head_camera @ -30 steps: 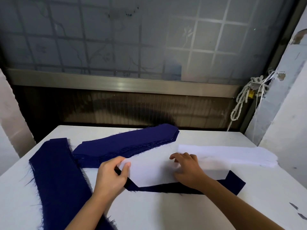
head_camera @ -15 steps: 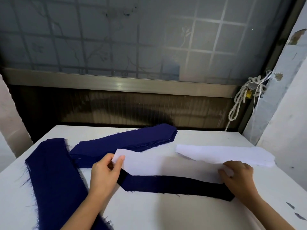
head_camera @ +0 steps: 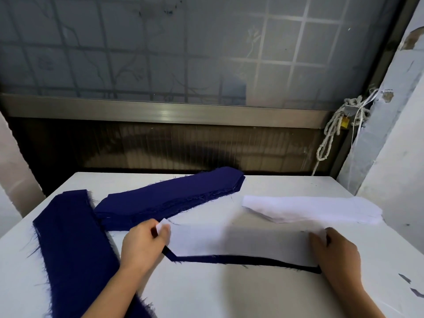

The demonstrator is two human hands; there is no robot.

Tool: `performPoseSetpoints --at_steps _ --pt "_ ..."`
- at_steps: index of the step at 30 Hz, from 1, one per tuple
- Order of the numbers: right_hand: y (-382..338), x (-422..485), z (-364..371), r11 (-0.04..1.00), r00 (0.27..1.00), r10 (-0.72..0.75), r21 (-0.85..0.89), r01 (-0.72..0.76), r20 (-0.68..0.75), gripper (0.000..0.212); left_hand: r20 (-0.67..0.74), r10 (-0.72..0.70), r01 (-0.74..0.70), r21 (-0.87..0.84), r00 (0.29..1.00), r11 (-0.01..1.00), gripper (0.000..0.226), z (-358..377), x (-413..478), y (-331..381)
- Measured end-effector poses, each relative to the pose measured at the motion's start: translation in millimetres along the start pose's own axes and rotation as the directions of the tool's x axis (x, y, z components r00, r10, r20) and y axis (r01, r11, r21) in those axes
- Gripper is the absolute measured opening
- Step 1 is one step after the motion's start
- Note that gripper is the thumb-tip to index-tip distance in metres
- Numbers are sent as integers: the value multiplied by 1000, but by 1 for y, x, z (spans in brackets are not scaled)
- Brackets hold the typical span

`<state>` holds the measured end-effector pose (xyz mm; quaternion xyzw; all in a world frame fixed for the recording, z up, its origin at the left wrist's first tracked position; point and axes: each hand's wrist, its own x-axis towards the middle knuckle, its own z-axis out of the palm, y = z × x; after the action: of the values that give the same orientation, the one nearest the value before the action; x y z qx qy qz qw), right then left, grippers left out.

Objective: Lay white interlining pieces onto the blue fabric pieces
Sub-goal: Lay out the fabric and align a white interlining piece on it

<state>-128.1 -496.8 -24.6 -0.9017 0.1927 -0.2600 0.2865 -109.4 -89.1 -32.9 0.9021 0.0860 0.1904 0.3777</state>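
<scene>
Interlining strip (head_camera: 241,242), white, one: lies stretched flat across a blue fabric piece (head_camera: 252,260) and covers most of it. A narrow dark band of the blue shows along the strip's near edge and at its left corner.

Left hand (head_camera: 142,246): at the left end of the interlining strip. Thumb and bent fingers pinch that end, which sticks up slightly between them.

Right hand (head_camera: 337,253): at the right end of the interlining strip. Fingers curl down over the end and grip it, with a small white corner showing beside the thumb.

Interlining stack (head_camera: 309,210), white, several layers: just beyond the interlining strip, towards its right end, not touching it.

Blue fabric stack (head_camera: 169,198), frayed edges: beyond the left half of the interlining strip, lying at a slant.

Long blue stack (head_camera: 73,244): left of the interlining strip, passing under the left forearm and running off the near edge of view.

Table (head_camera: 229,294), white: under the interlining strip and all the fabric.

Frosted window (head_camera: 160,53) and knotted rope (head_camera: 330,136): well beyond the interlining strip, the rope towards the right.
</scene>
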Motion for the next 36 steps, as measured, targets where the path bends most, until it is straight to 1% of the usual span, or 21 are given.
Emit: performPoseSetpoints --at_steps 1,3,7,10,12,14,15,17,18,20,21,23,25,27,30,32,34,36 --pt "-1 0 2 997 1000 -27 -71 28 17 38 11 2 -3 57 1000 998 42 1 0 1" --pt "-3 0 4 984 997 -73 -159 75 19 38 0 4 -4 97 1000 995 40 2 0 2" --pt "-1 -2 6 959 994 -107 -258 113 36 33 -30 29 -24 135 999 991 38 2 0 1" --pt "2 -2 6 955 992 -124 -268 127 28 27 -23 55 -50 179 998 983 31 2 2 -1" --pt "1 -3 6 960 994 -108 -256 112 28 22 -17 61 -56 181 998 982 27 4 2 -1" --pt "-2 -4 5 967 995 -96 -234 100 27 8 -7 51 -49 165 999 985 23 4 2 -2" --pt "-3 -4 5 964 995 -92 -247 96 27 6 -3 43 -42 152 999 988 21 4 2 -2" --pt "-5 -1 7 925 991 -129 -356 131 29 29 3 31 -31 113 1000 993 18 4 2 -2" --pt "-7 2 8 900 985 -169 -405 164 23 35 5 31 -31 94 1000 995 18 4 2 -1" --pt "-18 13 13 864 965 -260 -440 244 24 34 4 43 -43 73 999 996 18 3 1 0" --pt "-24 21 16 859 953 -299 -423 289 46 30 3 54 -54 66 999 996 19 4 1 1" --pt "-41 39 28 875 929 -338 -315 368 147 25 2 70 -70 65 998 995 22 3 1 0" --pt "-57 54 44 891 886 -378 -156 427 269 27 -3 65 -65 83 998 994 24 3 2 0" --pt "-69 65 60 870 832 -421 -98 483 362 26 -2 59 -58 87 998 994 24 2 1 -1" --pt "-75 78 76 792 769 -448 -197 578 456 21 4 74 -74 78 997 994 23 2 0 -1" --pt "-78 82 82 708 735 -465 -291 643 493 19 6 82 -82 79 997 993 21 2 1 -1" --pt "-80 85 86 623 701 -479 -358 695 529 23 9 88 -89 89 996 992 18 3 2 -2" --pt "-80 86 88 583 688 -486 -388 714 538 28 10 92 -92 91 996 992 16 3 3 -3"
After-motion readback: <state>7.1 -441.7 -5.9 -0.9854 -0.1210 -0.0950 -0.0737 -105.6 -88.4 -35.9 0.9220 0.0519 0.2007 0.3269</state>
